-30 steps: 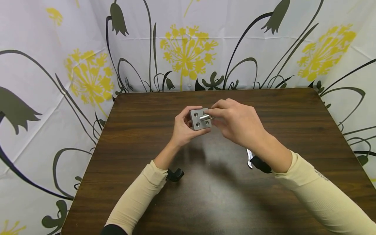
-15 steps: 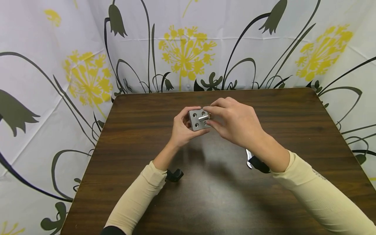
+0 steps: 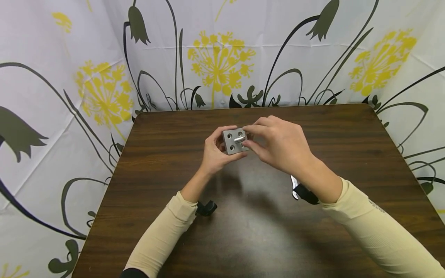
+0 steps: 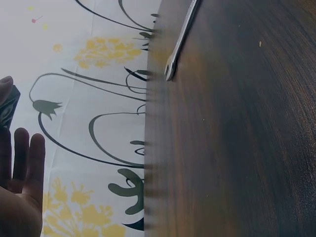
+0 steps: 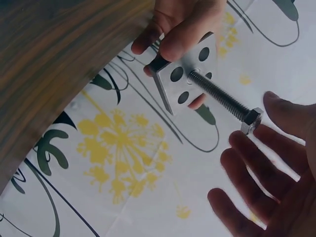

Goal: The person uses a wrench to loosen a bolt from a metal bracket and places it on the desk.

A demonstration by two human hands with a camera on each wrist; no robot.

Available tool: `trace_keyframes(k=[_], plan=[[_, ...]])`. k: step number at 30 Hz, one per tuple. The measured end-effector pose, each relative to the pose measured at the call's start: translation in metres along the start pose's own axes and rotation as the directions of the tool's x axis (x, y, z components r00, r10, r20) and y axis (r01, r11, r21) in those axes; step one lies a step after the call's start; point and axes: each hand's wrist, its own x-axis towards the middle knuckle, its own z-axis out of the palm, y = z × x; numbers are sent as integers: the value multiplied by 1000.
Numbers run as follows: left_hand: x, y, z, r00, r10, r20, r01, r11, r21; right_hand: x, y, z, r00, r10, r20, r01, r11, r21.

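My left hand (image 3: 216, 152) grips a square grey metal plate (image 3: 231, 142) by its edges above the table, fingers along the top and thumb underneath. Holes sit near the plate's corners, seen also in the right wrist view. From its middle sticks out a long threaded hex bolt (image 5: 219, 94), its head (image 5: 252, 120) away from the plate. The thumb and forefinger of my right hand (image 3: 278, 143) are at that bolt head, while the other fingers spread loosely below it in the right wrist view. Only a dark corner of the plate (image 4: 9, 106) shows in the left wrist view.
A metal wrench (image 4: 180, 42) lies on the dark wooden table (image 3: 167, 154), partly behind the right forearm in the head view. A white curtain (image 3: 156, 58) with yellow and grey flowers hangs behind the table's far edge. Black wrist cameras (image 3: 206, 208) sit on the wrists.
My right thumb and fingers have shifted round the bolt's head, with the thumb coming forward into sight. My left hand and the plate have stayed nearly still.
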Motion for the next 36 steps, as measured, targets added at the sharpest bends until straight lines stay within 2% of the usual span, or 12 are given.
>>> trace_keyframes(k=[4,10,16,19,22,28,33,36], plan=[[-1,0,0,1000,-4,4,4,1000,5,-1,0,0,999,38,13,-38,999,-11],[-1,-1,0,1000,-12,8,12,1000,3,-2,2,-1,999,-38,18,37,998,51],[-1,-1,1,1000,-12,5,12,1000,1,-3,2,-1,998,49,25,-50,999,10],[-1,0,1,1000,-18,3,18,1000,0,-3,3,-1,999,0,45,-2,999,36],[0,0,1,1000,-18,7,18,1000,2,-3,4,-1,998,-61,32,59,997,56],[0,0,1,1000,-11,2,11,1000,-7,-1,4,0,999,-34,0,34,999,12],[-2,-1,1,1000,-30,2,30,1000,3,-1,6,-1,989,-140,53,138,989,45],[-1,-1,1,1000,-17,5,17,1000,-6,0,5,-2,990,-132,45,130,991,29]])
